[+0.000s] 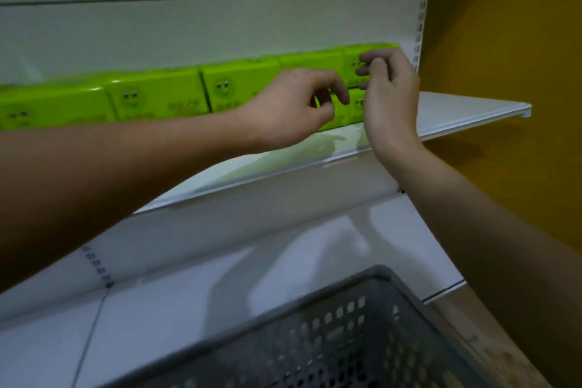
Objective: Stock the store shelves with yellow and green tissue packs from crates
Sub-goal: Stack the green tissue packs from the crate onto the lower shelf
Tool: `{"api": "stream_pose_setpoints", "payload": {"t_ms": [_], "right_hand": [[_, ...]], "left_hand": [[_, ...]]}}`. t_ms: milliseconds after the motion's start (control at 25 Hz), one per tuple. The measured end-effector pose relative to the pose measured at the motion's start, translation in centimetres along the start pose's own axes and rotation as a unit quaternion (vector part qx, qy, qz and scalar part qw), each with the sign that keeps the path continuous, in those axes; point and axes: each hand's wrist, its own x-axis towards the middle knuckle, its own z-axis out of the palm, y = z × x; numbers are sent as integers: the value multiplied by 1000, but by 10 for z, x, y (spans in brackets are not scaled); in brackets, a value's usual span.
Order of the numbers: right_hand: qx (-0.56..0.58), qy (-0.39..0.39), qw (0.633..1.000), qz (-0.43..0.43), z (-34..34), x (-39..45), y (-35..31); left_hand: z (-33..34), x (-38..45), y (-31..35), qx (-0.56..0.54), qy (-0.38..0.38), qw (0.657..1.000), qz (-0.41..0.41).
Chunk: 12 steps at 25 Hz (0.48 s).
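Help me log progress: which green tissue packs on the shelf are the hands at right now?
The ones at the row's right end, by the slotted upright. The right hand and left hand are in front of them; packs further left have no hand near.

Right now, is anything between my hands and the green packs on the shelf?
Nothing visible. Both the left hand and right hand are already at the green packs on the shelf.
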Motion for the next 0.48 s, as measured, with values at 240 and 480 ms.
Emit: {"api": "stream_pose_setpoints", "payload": {"t_ms": [240, 480], "right_hand": [[24, -356, 926, 125, 32, -109, -62], [-61, -698, 662, 267, 29, -237, -55]], "left_hand": [[-25, -158, -6, -205, -362, 891, -180], [12, -289, -36, -212, -547, 744, -320]]}}
